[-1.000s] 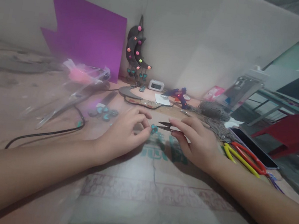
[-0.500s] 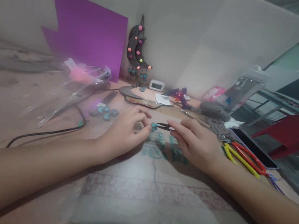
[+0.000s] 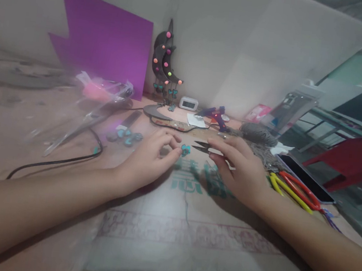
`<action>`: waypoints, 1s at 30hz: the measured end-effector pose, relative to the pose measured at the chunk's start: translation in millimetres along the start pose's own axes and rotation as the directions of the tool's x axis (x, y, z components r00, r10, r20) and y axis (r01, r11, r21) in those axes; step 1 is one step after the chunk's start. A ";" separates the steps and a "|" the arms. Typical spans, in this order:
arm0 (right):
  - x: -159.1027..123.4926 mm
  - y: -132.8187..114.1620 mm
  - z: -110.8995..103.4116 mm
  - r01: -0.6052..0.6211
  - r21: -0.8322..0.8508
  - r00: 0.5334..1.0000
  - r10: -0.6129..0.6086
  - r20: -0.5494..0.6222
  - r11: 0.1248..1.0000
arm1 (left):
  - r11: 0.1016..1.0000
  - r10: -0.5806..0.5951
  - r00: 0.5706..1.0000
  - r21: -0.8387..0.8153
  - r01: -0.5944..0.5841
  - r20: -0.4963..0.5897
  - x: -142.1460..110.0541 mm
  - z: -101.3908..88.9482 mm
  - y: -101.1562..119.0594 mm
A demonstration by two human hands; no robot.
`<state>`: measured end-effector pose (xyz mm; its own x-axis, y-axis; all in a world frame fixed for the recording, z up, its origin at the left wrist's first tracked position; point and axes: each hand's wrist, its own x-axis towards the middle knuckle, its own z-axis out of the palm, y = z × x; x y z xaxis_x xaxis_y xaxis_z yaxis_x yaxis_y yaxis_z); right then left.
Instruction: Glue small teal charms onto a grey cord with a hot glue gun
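Note:
Between thumb and finger, my left hand [image 3: 155, 154] pinches a small teal piece with dark edges [image 3: 185, 150], shaped like a little flower or butterfly. My right hand [image 3: 241, 168] is closed around thread snips [image 3: 204, 147], whose two dark blades point left and stand apart. A short gap separates the blade tips from the teal piece. Left of my left hand, several similar teal-and-grey pieces [image 3: 127, 136] lie in a small heap. Beneath both hands is a cardboard sheet [image 3: 152, 249] with green and red print.
Behind stand a crescent-moon hanging [image 3: 164, 58], a white clock [image 3: 188, 104] and a glue gun [image 3: 216, 114]. Grey yarn [image 3: 257, 133], a phone [image 3: 305, 178] and red- and yellow-handled tools [image 3: 298, 191] lie to the right. A black cord [image 3: 54, 162] and clear plastic bag [image 3: 100, 91] are left.
The snips have moved slightly up and away from the teal piece, and their blades have spread apart. My left hand still holds the piece in nearly the same place.

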<state>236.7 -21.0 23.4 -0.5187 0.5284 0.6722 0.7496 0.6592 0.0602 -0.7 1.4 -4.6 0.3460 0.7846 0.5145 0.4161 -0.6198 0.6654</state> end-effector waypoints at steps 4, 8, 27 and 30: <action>7.7 1.4 1.4 -0.238 0.208 0.971 0.233 0.048 0.949 | 0.998 -0.005 1.000 -0.058 0.005 0.003 0.0 0.4 -1.1; 5.0 22.1 17.7 -0.333 0.176 0.939 0.308 0.155 0.926 | 0.997 -0.004 1.000 -0.079 0.005 0.005 0.4 0.7 -1.1; 9.5 -27.5 20.5 -0.552 0.622 0.834 0.385 0.396 0.555 | 0.996 0.040 0.998 -0.082 -0.036 0.042 0.4 4.9 0.0; 7.4 -28.6 21.7 -0.615 0.633 0.786 0.424 0.449 0.471 | 0.995 0.059 0.998 -0.079 -0.058 0.014 0.1 4.2 1.1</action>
<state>202.5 -24.3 10.7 -0.2743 0.9354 0.2229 0.4115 0.3237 -0.8520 3.3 0.7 -6.1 0.3815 0.7461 0.5457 0.3277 -0.6612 0.6748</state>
